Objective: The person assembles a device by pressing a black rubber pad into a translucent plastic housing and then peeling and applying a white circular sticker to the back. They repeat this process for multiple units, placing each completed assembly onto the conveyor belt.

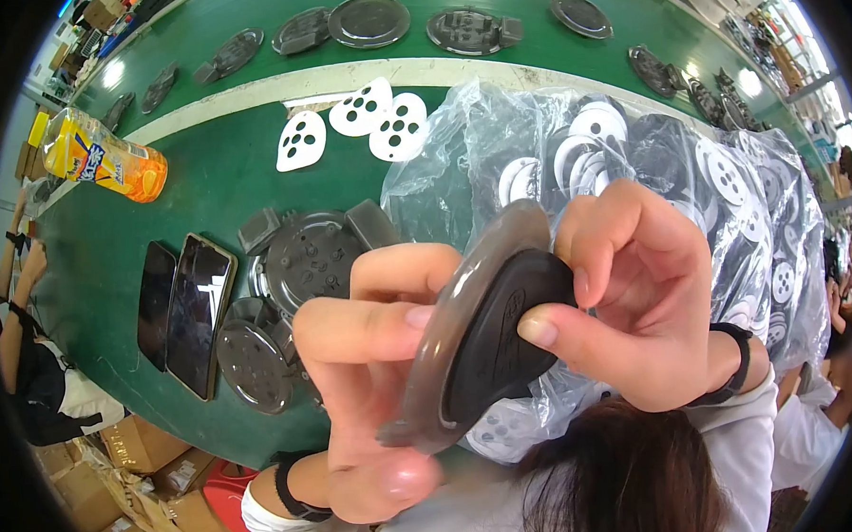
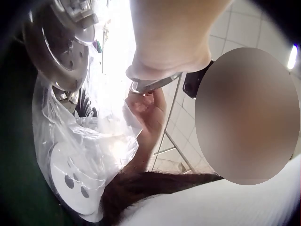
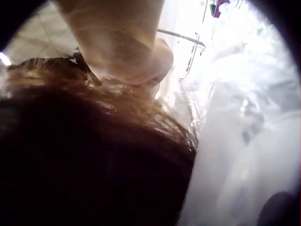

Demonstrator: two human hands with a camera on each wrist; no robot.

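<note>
In the head view a smoky translucent oval cover (image 1: pixel 474 283) is held on edge, tilted, with a black oval pad (image 1: pixel 505 343) against its right face. The left hand (image 1: pixel 373 363) grips the cover from the left, fingers on its outer side and thumb at the lower end. The right hand (image 1: pixel 641 299) pinches the black pad's right edge, its thumb on the pad's face. In the left wrist view the left hand (image 2: pixel 174 37) hides most of the cover (image 2: pixel 157 84). Hair fills much of the right wrist view, where the right hand (image 3: pixel 122 42) shows without the held parts.
Dark assemblies (image 1: pixel 316 256) and two phones (image 1: pixel 198 314) lie on the green table, with an orange drink bottle (image 1: pixel 108 158) at the left. White perforated plates (image 1: pixel 302 140) lie farther back. A clear plastic bag (image 1: pixel 459 160) of discs covers the right side. More covers (image 1: pixel 368 21) line the far strip.
</note>
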